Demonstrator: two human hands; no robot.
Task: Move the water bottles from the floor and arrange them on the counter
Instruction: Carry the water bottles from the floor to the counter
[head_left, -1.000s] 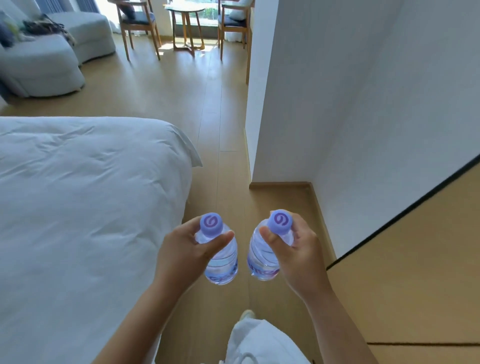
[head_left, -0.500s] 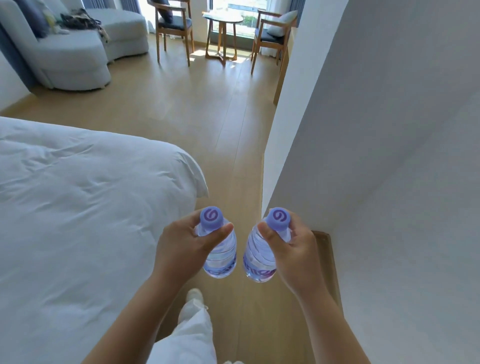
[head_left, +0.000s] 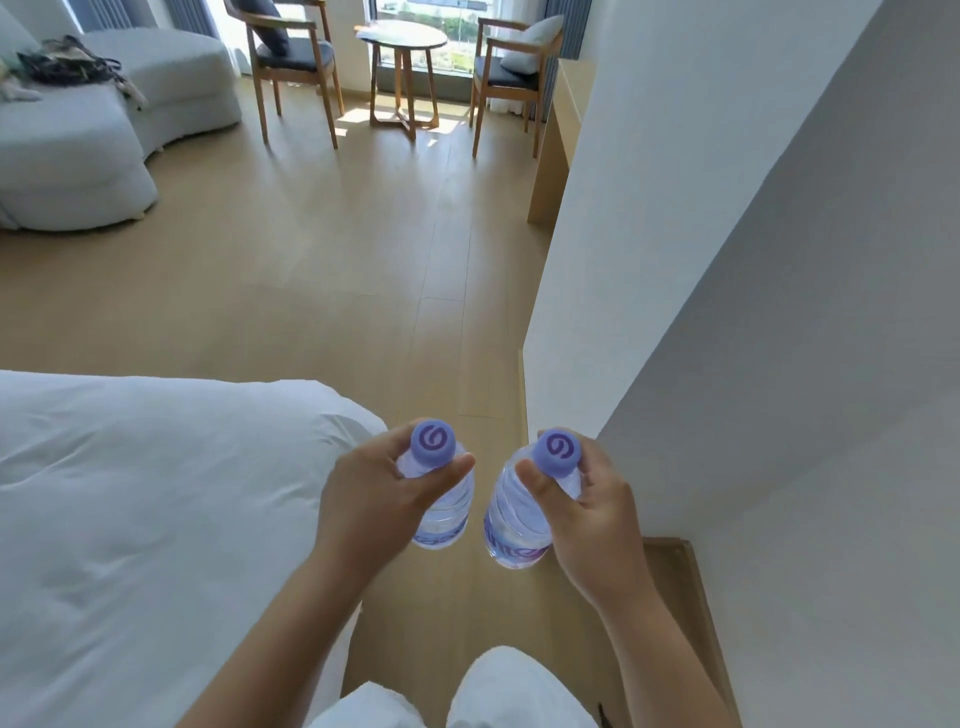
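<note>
I carry two clear water bottles with purple caps, upright in front of me above the wooden floor. My left hand (head_left: 374, 493) grips the left bottle (head_left: 444, 512) around its neck and shoulder. My right hand (head_left: 587, 512) grips the right bottle (head_left: 511, 525) the same way, just under its cap. The bottles hang side by side, a small gap between them. A light wooden counter (head_left: 563, 104) juts out past the white wall corner at the far right; only its end shows.
A white bed (head_left: 130, 519) fills the left. A white wall (head_left: 727, 260) runs along the right, leaving a floor corridor (head_left: 415, 312). Far ahead stand a round table (head_left: 400, 39), two wooden chairs (head_left: 291, 57) and a grey sofa (head_left: 78, 145).
The view has advanced along the corridor and tilted up: bed and wall corner slid back, the sitting area came closer. Both hands kept their bottles in the same pose.
</note>
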